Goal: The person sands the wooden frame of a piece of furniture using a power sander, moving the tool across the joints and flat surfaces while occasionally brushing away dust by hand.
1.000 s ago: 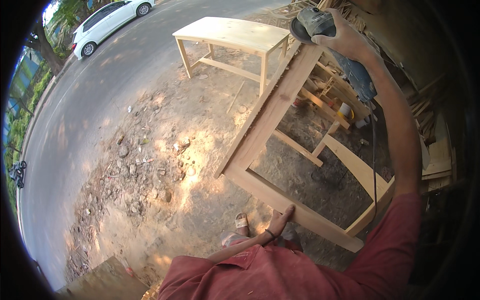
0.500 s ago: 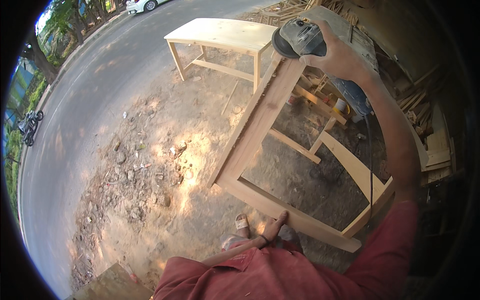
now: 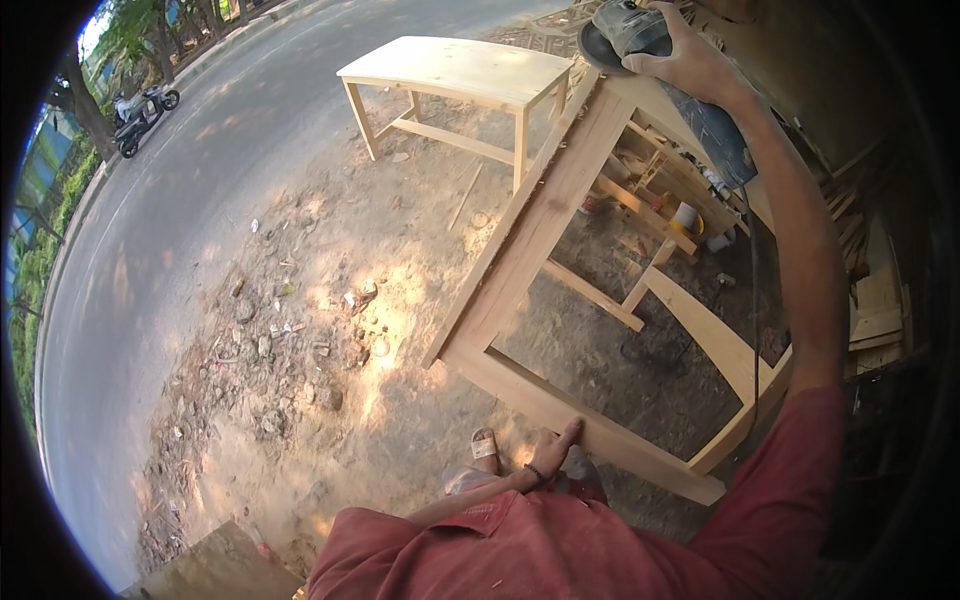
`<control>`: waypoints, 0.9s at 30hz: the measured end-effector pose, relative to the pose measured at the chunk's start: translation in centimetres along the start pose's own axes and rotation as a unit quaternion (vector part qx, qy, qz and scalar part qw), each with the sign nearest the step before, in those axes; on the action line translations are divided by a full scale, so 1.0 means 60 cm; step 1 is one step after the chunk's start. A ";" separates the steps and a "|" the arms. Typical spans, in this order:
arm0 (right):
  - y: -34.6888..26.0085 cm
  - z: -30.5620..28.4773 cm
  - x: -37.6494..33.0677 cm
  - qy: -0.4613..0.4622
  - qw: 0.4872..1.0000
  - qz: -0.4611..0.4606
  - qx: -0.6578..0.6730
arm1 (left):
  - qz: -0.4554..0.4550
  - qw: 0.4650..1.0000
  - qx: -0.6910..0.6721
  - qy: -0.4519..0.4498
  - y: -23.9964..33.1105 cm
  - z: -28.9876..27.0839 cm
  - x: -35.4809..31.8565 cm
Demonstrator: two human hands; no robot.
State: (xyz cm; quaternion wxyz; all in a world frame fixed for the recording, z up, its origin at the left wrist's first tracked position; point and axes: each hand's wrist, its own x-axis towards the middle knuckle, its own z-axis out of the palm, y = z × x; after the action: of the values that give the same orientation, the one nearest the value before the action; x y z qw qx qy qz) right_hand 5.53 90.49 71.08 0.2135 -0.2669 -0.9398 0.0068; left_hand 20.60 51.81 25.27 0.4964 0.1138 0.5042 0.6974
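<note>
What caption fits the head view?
Right hand holds sander on wooden frame; left hand steadies it.

right arm (image 3: 800, 270) outstretched, left hand (image 3: 553, 450) lowered

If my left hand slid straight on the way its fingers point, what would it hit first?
The left hand already rests on the frame, on its near rail. Straight on, it would likely cross that rail into the open gap above bare ground; depth is unclear.
</note>
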 end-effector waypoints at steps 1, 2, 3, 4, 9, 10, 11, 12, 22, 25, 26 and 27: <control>-0.014 0.010 -0.006 0.004 1.000 -0.009 -0.004 | 0.001 1.000 0.000 0.013 0.004 0.003 0.000; -0.025 0.018 -0.011 0.007 1.000 -0.017 -0.007 | -0.002 1.000 0.003 0.009 0.009 0.004 0.001; -0.023 0.027 -0.018 0.023 0.999 -0.022 -0.004 | -0.006 1.000 0.008 0.000 0.015 0.003 0.001; -0.019 0.042 -0.025 0.038 0.999 -0.027 0.000 | -0.011 1.000 0.012 -0.009 0.017 0.002 -0.002; -0.064 0.068 -0.080 -0.030 0.999 -0.010 0.031 | -0.033 0.999 -0.021 -0.033 0.014 0.003 0.002; -0.080 0.076 -0.094 -0.030 0.999 -0.012 0.028 | -0.039 0.998 -0.030 -0.030 0.024 0.005 0.000; -0.096 0.083 -0.109 -0.030 0.999 -0.014 0.025 | -0.053 0.998 -0.011 -0.042 0.018 0.000 0.002; -0.119 0.089 -0.123 -0.057 0.997 -0.003 0.042 | -0.067 0.996 0.006 -0.051 0.006 -0.009 0.009; -0.230 0.162 -0.282 -0.207 0.976 -0.063 0.020 | -0.076 0.996 -0.001 -0.047 0.003 0.008 0.019; -0.236 0.164 -0.288 -0.210 0.975 -0.071 0.019 | -0.065 0.997 -0.004 -0.041 0.026 0.014 0.010; -0.229 0.157 -0.283 -0.199 0.977 -0.071 0.024 | -0.066 0.997 -0.004 -0.038 0.011 0.006 0.013; -0.222 0.148 -0.276 -0.189 0.979 -0.069 0.026 | -0.067 0.997 -0.006 -0.037 -0.019 -0.003 0.017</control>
State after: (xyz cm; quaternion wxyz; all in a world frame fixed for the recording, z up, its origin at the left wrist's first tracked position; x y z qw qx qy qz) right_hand 7.99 71.60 58.08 0.0383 -0.1895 -0.9789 0.0666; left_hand 20.64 52.54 23.90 0.5610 0.1028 0.4876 0.6610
